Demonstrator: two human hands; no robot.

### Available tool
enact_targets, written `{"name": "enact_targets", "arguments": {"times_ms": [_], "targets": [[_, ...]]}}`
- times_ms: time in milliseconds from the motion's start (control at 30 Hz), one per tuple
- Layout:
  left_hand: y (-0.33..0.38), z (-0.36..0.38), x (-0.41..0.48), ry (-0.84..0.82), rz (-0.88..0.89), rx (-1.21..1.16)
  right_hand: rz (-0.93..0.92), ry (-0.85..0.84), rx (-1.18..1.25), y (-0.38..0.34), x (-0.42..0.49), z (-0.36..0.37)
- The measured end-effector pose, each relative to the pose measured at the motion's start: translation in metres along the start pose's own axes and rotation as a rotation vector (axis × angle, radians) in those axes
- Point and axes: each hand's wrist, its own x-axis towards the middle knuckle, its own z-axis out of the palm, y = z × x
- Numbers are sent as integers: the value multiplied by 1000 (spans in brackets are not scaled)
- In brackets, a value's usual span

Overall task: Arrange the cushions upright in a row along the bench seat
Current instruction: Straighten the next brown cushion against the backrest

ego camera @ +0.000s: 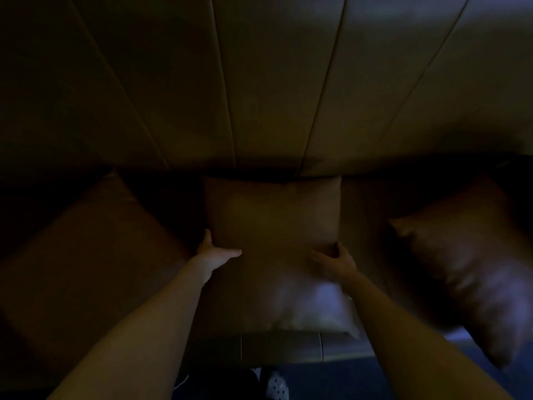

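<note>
Left hand [215, 254] and right hand [336, 262] flank the middle cushion [274, 226].

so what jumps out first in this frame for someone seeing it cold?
Both bare forearms reach into the dim scene, the left hand and right hand gripping the lower sides of the middle cushion, which stands against the panelled backrest. A left cushion and a tilted right cushion flank it on the bench seat.

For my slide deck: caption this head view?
Both hands, left hand and right hand, grip the middle cushion on a dim bench seat.
</note>
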Motion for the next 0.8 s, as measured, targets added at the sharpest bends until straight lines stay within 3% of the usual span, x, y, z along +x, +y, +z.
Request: {"name": "enact_targets", "arguments": {"times_ms": [233, 367, 633, 800], "targets": [[41, 23, -21, 62, 78, 125, -72, 24, -64, -27, -17, -13], [66, 72, -48, 106, 143, 205, -56, 15, -36, -33, -31, -42], [86, 201, -99, -179, 179, 257, -41, 76, 41, -3, -36, -164], [78, 296, -125, -223, 152, 208, -1, 68, 61, 26, -32, -265]]}}
